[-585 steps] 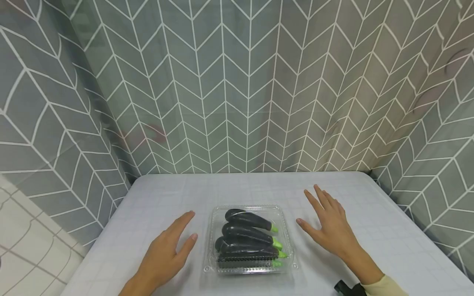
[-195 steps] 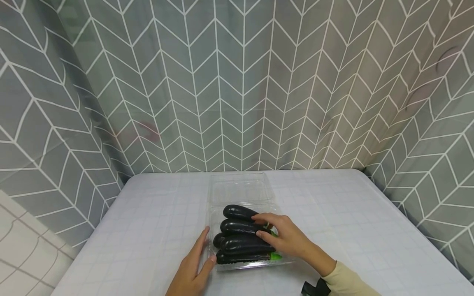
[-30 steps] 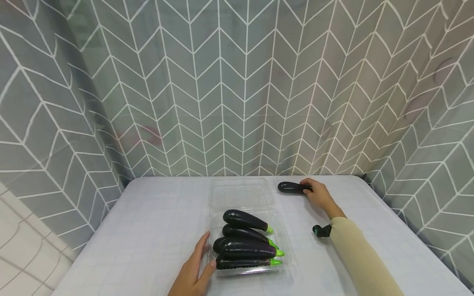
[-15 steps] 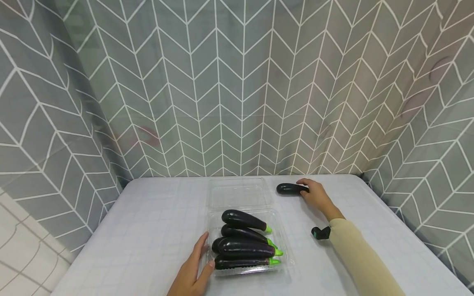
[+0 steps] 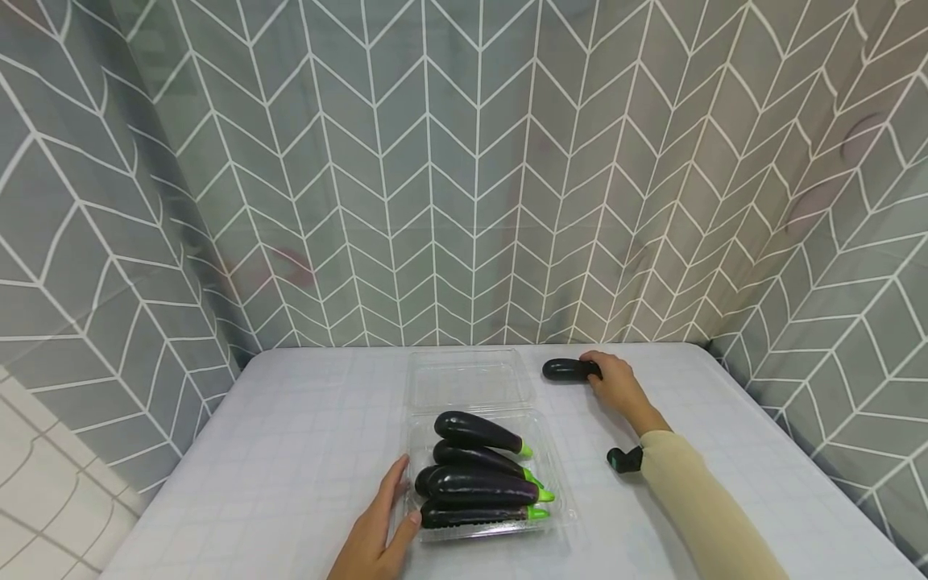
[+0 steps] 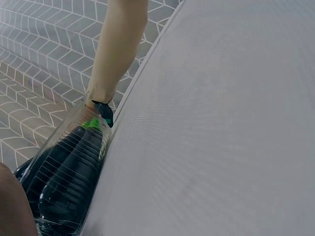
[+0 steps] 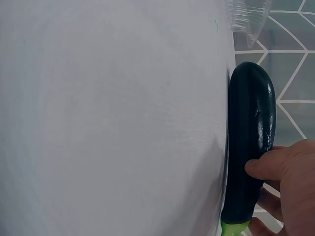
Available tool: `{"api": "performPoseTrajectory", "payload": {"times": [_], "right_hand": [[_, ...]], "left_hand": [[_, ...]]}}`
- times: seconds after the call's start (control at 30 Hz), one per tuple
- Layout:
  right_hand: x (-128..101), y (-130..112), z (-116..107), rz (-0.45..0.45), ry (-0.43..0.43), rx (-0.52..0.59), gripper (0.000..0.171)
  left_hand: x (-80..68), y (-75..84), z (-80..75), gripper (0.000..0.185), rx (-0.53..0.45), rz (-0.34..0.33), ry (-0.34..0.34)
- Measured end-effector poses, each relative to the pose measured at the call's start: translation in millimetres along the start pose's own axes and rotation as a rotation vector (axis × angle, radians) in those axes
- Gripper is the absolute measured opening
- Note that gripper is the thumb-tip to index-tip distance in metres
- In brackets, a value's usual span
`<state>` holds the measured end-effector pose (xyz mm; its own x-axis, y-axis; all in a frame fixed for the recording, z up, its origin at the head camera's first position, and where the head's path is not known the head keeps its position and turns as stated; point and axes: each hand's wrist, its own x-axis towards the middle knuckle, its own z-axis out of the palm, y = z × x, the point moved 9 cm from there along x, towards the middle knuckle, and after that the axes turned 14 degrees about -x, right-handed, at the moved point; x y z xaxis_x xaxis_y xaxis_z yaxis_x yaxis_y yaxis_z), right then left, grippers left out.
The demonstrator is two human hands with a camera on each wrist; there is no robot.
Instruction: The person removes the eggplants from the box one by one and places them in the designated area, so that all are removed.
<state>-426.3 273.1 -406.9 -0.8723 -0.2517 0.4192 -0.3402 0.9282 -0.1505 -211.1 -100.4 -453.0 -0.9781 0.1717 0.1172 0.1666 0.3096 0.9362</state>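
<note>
A clear plastic clamshell box lies open mid-table, its lid folded back flat. Several dark eggplants with green stems are stacked in its base. My left hand rests with straight fingers against the box's left side; the left wrist view shows the box close up. At the back right, my right hand grips a single eggplant that lies on the table. In the right wrist view the thumb and fingers curl round this eggplant near its green stem end.
The white gridded tablecloth covers the table. A grey chevron-patterned curtain hangs close behind and on both sides. A small black and green device sits at my right sleeve's cuff.
The lid, once shut, now lies open. My right hand left the box and carried one eggplant to the back right. In the last second almost nothing moved.
</note>
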Motion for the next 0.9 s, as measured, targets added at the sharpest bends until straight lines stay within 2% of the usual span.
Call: {"api": "performPoseTrajectory", "payload": {"times": [0.27,0.43,0.63,0.9], "right_hand": [[1.4,1.3,-2.1,0.004,-0.022,-0.013,0.039],[1.6,-3.7,-9.7,-0.017,-0.010,-0.001,0.040],[0.3,-16.8,-23.2,-0.037,0.032,0.042,0.038],[-5.8,-46.7,-37.8,-0.051,0.083,0.111,0.033]], "left_hand": [[0.4,-4.4,1.9,0.065,-0.009,-0.038,-0.013],[1.6,-3.8,0.6,0.065,0.017,-0.016,-0.005],[2.7,1.0,-1.2,0.064,0.035,0.026,0.010],[1.3,-5.1,1.2,0.065,0.002,-0.031,-0.011]]}}
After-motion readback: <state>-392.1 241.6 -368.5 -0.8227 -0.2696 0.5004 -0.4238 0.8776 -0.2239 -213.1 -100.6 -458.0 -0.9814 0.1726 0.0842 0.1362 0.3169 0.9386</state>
